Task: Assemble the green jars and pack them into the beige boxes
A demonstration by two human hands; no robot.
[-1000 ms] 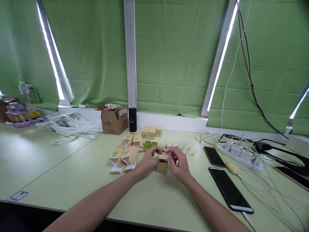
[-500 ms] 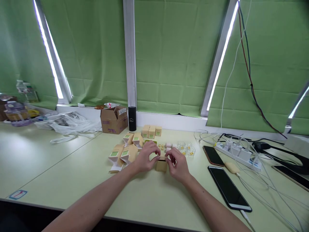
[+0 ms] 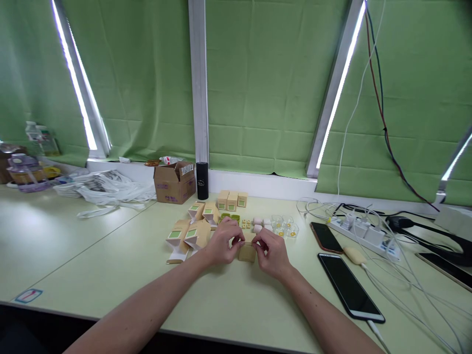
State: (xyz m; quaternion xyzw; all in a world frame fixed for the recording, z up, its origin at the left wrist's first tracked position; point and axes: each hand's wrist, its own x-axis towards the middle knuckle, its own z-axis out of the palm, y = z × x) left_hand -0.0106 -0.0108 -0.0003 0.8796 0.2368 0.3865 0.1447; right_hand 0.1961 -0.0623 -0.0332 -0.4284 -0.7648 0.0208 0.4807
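Observation:
A small brown cardboard box (image 3: 247, 253) stands on the table between my hands, its top flap lying down over the opening. My left hand (image 3: 225, 241) pinches the flap's left edge with curled thumb and fingers. On the other side, my right hand (image 3: 273, 250) grips the right edge the same way. Just behind are small yellow pieces (image 3: 246, 224), pale pink cylinders (image 3: 262, 224) and clear cups with yellow centres (image 3: 284, 226). Green pieces (image 3: 230, 216) lie partly behind my left hand. Several opened boxes with green labels (image 3: 197, 234) sit to its left.
Closed small boxes (image 3: 232, 200) stand at the back beside a black cylinder (image 3: 202, 181) and a larger carton (image 3: 174, 183). White straps (image 3: 110, 189) lie at left. Phones (image 3: 350, 287), cables and a power strip (image 3: 363, 238) occupy the right side.
The dark gap at the top of the small box has closed as the flap came down. Both hands remain at its edges, nearly in place.

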